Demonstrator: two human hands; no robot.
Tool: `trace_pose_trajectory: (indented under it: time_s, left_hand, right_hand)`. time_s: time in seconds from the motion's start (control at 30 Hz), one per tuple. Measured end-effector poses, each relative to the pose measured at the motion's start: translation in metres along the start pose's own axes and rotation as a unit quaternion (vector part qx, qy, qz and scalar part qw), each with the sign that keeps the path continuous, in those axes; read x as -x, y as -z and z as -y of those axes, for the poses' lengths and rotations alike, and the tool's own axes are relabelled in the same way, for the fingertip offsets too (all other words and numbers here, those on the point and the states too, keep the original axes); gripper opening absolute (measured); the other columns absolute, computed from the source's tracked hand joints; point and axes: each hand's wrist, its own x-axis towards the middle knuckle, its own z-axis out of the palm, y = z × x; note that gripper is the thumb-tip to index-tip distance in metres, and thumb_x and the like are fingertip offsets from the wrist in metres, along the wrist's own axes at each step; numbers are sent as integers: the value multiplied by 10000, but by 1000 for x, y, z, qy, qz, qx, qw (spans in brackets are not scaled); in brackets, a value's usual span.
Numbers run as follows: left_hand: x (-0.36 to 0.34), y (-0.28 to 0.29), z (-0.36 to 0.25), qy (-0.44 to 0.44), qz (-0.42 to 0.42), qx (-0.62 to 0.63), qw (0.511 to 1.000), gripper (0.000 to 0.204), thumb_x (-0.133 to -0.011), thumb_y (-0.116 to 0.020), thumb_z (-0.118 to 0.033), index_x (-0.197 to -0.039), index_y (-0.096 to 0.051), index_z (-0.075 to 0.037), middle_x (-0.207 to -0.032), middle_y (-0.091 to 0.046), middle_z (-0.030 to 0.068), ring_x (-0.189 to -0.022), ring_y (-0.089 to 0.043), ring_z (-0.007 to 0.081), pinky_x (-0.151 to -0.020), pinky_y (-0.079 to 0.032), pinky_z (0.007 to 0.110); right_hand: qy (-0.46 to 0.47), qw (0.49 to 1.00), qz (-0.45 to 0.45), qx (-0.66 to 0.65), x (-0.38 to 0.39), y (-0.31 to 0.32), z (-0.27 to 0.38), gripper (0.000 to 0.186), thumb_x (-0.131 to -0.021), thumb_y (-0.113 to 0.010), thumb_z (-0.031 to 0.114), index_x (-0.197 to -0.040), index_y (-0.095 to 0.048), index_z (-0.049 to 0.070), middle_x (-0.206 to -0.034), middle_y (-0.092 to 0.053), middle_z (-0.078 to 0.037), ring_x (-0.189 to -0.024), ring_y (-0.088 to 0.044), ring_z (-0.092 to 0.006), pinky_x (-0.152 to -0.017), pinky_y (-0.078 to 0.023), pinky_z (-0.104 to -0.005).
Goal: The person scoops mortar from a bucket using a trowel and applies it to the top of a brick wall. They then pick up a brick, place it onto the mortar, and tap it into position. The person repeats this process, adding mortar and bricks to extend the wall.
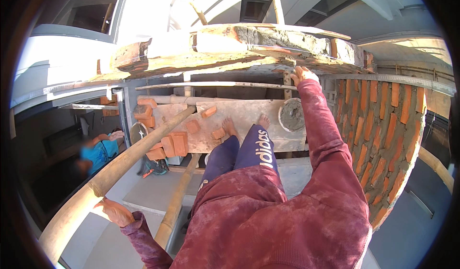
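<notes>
My left hand point(115, 212) grips a thick slanting bamboo pole point(143, 155) at the lower left; its fingertips are hidden by the pole. Stretched forward, my right hand point(305, 73) is at the underside of a partly built brick wall point(215, 41). Its fingers are curled, and whatever they hold, if anything, is too small to name. Grey mortar point(292, 113) fills a round bucket near my right foot, below that hand. I stand barefoot on a plank platform point(244, 110).
Loose red bricks point(178, 143) lie on the platform's left side. Another bamboo pole point(178, 199) runs below it. A brick wall with mortar joints point(378, 140) rises at the right. A person in a blue shirt point(98, 150) is lower down at left. A gap lies beyond the platform's edge.
</notes>
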Motion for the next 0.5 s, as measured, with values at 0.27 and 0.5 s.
trace_pose_trajectory:
  time_s: [0.27, 0.5]
  left_hand:
    - [210, -49, 155, 328, 659, -238, 633, 887, -894, -624, -473, -1479, -224, 61, -1470, -357, 247, -1373, -358, 311, -1109, -306, 395]
    - [353, -146, 189, 122, 805, -440, 379, 1316, -646, -831, -529, -1528, 27, -62, -1502, -224, 313, -1360, -362, 401, -1109, -348, 419]
  right_hand:
    - [-232, 964, 130, -4, 149, -85, -111, 359, -860, -621, 395, -1112, -589, 141, -1115, -666, -117, -1036, -648, -310, -883, -506, -448]
    - [-354, 883, 306, 36, 196, -257, -216, 360, -886, -575, 285, -1214, -564, 137, -1155, -659, -185, -1092, -625, -347, -941, -479, -466]
